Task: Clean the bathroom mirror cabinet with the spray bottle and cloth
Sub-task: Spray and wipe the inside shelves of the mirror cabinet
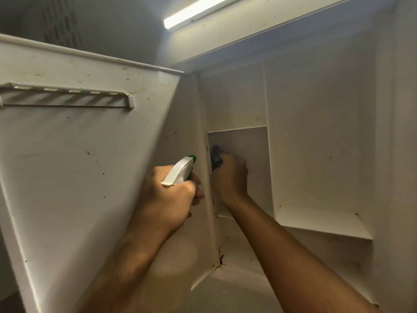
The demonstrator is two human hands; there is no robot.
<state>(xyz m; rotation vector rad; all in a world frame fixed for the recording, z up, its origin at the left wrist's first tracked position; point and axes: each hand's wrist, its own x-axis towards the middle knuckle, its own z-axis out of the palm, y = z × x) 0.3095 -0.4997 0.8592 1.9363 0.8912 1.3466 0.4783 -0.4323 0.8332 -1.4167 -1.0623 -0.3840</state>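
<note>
We see 1 open cabinet door (90,154). Just right of its edge, right hand (230,177) fingers curl round 1 dark cloth (216,157) inside a narrow compartment; left hand (167,199) grips 1 spray bottle (180,170) against door.

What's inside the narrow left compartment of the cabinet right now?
Only the right hand gripping a dark cloth against the white cabinet compartment's left wall. Nothing else shows; the hand and forearm hide part of the floor.

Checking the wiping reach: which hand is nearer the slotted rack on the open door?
Left. The left hand, gripping the spray bottle, is before the door below the rack; the right hand is inside the cabinet.
</note>
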